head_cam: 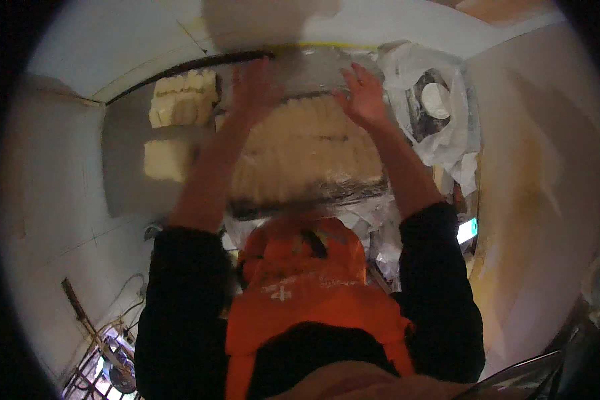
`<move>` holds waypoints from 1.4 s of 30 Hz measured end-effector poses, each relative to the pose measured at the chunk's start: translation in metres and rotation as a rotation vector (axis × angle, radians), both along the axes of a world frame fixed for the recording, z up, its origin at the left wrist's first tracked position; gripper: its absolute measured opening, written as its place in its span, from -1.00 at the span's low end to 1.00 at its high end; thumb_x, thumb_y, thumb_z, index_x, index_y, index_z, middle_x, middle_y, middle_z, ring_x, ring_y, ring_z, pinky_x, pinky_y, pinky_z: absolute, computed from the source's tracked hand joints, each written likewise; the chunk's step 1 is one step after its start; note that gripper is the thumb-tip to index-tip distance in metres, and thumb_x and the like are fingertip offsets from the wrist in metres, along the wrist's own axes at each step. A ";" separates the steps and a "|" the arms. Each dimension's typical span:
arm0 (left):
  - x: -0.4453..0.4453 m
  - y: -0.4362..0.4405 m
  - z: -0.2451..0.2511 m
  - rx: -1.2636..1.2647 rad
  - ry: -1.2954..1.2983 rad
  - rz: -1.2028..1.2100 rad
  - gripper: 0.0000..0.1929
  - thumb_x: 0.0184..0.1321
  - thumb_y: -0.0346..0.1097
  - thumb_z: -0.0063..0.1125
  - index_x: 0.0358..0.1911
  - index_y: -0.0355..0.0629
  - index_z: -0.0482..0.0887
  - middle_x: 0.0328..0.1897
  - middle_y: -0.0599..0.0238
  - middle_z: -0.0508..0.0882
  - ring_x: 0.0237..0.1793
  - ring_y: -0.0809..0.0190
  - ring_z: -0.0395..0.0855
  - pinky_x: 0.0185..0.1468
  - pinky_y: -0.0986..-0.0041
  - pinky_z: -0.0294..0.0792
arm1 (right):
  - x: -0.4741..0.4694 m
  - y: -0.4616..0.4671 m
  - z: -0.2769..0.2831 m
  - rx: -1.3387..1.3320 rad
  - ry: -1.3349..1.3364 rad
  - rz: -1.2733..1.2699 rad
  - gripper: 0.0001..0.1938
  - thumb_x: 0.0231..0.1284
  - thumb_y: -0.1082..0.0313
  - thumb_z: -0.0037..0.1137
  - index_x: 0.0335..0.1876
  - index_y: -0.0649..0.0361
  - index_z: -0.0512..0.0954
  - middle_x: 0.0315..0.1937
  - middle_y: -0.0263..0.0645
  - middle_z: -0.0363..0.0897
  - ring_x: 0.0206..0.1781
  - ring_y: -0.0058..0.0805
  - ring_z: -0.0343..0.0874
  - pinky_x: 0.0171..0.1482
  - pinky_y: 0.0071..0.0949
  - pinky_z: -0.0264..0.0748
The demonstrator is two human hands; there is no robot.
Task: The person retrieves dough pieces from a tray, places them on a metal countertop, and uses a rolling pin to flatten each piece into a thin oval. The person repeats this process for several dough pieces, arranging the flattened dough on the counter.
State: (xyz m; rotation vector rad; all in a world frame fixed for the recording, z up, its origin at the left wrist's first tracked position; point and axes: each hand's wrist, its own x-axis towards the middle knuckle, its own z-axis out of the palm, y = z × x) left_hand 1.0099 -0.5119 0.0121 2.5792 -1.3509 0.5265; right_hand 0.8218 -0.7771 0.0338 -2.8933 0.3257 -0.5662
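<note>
Brownish, strip-like pieces (pixel 305 150) lie packed side by side in rows on a dark surface before me. My left hand (pixel 256 90) is over their upper left edge, blurred, with fingers pointing away from me and nothing seen in it. At their upper right edge is my right hand (pixel 364 97), fingers apart and holding nothing. Whether either hand touches the pieces I cannot tell. Paler yellow pieces (pixel 182 100) stand in a block to the left of my left hand. Below that block is another pale yellow block (pixel 165 160), partly shaded by my left arm.
Crumpled whitish plastic sheeting (pixel 397 65) lies at the right around a round white object (pixel 435 100). A lit phone (pixel 467 231) is beside my right sleeve. My orange apron (pixel 300 285) reaches the near edge of the work surface. Pale walls enclose the far side and both sides.
</note>
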 end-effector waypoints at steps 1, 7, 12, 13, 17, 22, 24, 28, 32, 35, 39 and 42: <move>-0.011 -0.010 -0.005 0.138 0.100 0.003 -0.31 0.32 0.07 0.33 0.46 -0.07 0.54 0.67 0.08 0.36 0.65 -0.06 0.28 0.61 -0.27 0.09 | 0.010 0.010 -0.011 -0.022 0.050 -0.010 -0.29 0.31 -0.10 0.37 0.53 -0.04 0.47 0.61 0.02 0.31 0.63 0.09 0.28 0.57 0.26 0.23; -0.134 0.092 -0.023 0.171 0.240 -0.096 -0.26 0.15 0.07 0.38 0.43 -0.02 0.54 0.65 -0.05 0.32 0.65 -0.14 0.25 0.61 -0.33 0.05 | -0.084 0.078 -0.046 -0.060 0.318 0.123 -0.14 0.26 -0.23 0.28 0.61 0.01 0.34 0.69 0.06 0.11 0.70 0.19 0.09 0.59 0.43 0.07; -0.171 0.149 -0.033 0.172 0.398 -0.188 -0.21 0.28 0.19 0.24 0.53 -0.05 0.44 0.70 -0.12 0.24 0.67 -0.24 0.18 0.60 -0.34 0.05 | -0.158 0.103 -0.048 -0.015 0.314 0.169 -0.05 0.16 -0.32 0.32 0.61 0.07 0.34 0.68 0.03 0.14 0.72 0.18 0.06 0.61 0.40 0.03; -0.172 0.152 -0.036 0.160 0.373 -0.201 -0.20 0.36 0.24 0.17 0.56 -0.07 0.41 0.73 -0.15 0.21 0.69 -0.28 0.14 0.60 -0.35 0.05 | -0.162 0.103 -0.049 -0.028 0.283 0.172 -0.02 0.13 -0.35 0.33 0.61 0.07 0.33 0.69 0.02 0.13 0.73 0.17 0.05 0.61 0.40 0.02; -0.175 0.152 -0.045 0.176 0.319 -0.233 -0.15 0.33 0.32 0.18 0.57 -0.03 0.40 0.73 -0.13 0.20 0.70 -0.28 0.14 0.63 -0.34 0.00 | -0.163 0.098 -0.055 -0.096 0.329 0.171 0.01 0.12 -0.39 0.32 0.65 0.00 0.31 0.71 0.01 0.10 0.73 0.16 0.04 0.62 0.38 0.00; -0.172 0.142 -0.041 0.143 0.375 -0.222 -0.08 0.10 0.32 0.37 0.53 0.06 0.49 0.69 0.00 0.31 0.66 -0.14 0.23 0.61 -0.41 0.00 | -0.151 0.106 -0.048 -0.041 0.156 0.202 0.01 0.12 -0.43 0.31 0.64 -0.01 0.33 0.70 -0.01 0.14 0.74 0.10 0.05 0.64 0.34 -0.07; -0.166 0.130 -0.040 0.114 0.270 -0.247 -0.09 0.11 0.33 0.35 0.53 0.05 0.49 0.67 0.00 0.33 0.66 -0.15 0.24 0.60 -0.43 0.00 | -0.138 0.115 -0.045 0.043 0.247 0.236 -0.01 0.17 -0.42 0.28 0.64 0.02 0.32 0.70 -0.03 0.14 0.74 0.06 0.05 0.65 0.34 -0.10; -0.155 0.108 -0.044 0.034 0.343 -0.285 -0.10 0.08 0.28 0.41 0.48 -0.02 0.53 0.66 -0.01 0.35 0.66 -0.21 0.21 0.65 -0.36 -0.05 | -0.108 0.134 -0.048 0.039 0.306 0.357 -0.07 0.24 -0.38 0.25 0.64 0.01 0.33 0.71 -0.08 0.14 0.76 0.01 0.04 0.67 0.34 -0.14; -0.153 0.113 -0.047 0.132 0.340 -0.287 -0.11 0.03 0.26 0.44 0.44 -0.01 0.55 0.65 0.03 0.35 0.65 -0.18 0.22 0.64 -0.36 -0.03 | -0.111 0.131 -0.051 -0.032 0.356 0.335 -0.09 0.22 -0.35 0.28 0.62 -0.03 0.35 0.71 -0.10 0.15 0.74 0.02 0.07 0.67 0.32 -0.11; -0.158 0.135 -0.046 0.269 0.358 -0.192 -0.11 0.08 0.30 0.42 0.45 -0.01 0.53 0.68 0.05 0.30 0.67 -0.17 0.17 0.63 -0.39 -0.06 | -0.139 0.111 -0.049 -0.045 0.300 0.275 -0.10 0.18 -0.35 0.32 0.58 -0.03 0.40 0.68 -0.06 0.18 0.69 0.03 0.17 0.64 0.30 0.02; -0.175 0.161 -0.051 0.150 0.202 -0.049 -0.09 0.14 0.33 0.39 0.52 0.03 0.47 0.70 0.06 0.28 0.70 -0.16 0.13 0.62 -0.45 -0.14 | -0.183 0.086 -0.049 -0.024 0.237 0.150 -0.11 0.22 -0.31 0.31 0.62 -0.03 0.36 0.71 -0.04 0.13 0.71 0.06 0.14 0.63 0.35 0.03; -0.178 0.171 -0.049 0.158 0.210 -0.015 -0.12 0.19 0.29 0.37 0.55 0.06 0.45 0.70 0.07 0.28 0.71 -0.14 0.13 0.63 -0.45 -0.16 | -0.188 0.082 -0.048 0.002 0.335 0.139 -0.12 0.24 -0.25 0.31 0.63 -0.05 0.34 0.72 -0.04 0.12 0.71 0.05 0.14 0.63 0.32 0.05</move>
